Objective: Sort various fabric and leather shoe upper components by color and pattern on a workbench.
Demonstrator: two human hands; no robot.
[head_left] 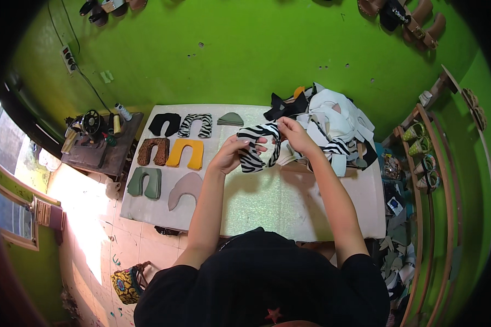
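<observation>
Above the table's middle I hold a curved zebra-print shoe piece (250, 161), bent round with a gap at its centre. My left hand (230, 155) grips its left side, the fingers partly showing through the gap. At its upper right edge my right hand (297, 136) pinches it with closed fingers. To the left lie U-shaped pieces: black (165, 125), zebra-print (195, 126), brown spotted (153, 151), yellow (185, 154), green (144, 182) and pale pink (186, 190). A grey-green half-round piece (231, 119) rests behind my left hand.
A heap of white, black and zebra-print scraps (333, 117) covers the back right of the pale table (256, 212). A sewing machine (93, 124) stands on a small table at left. Wooden racks (444, 180) with shoes line the right wall. A patterned bag (126, 284) sits on the floor.
</observation>
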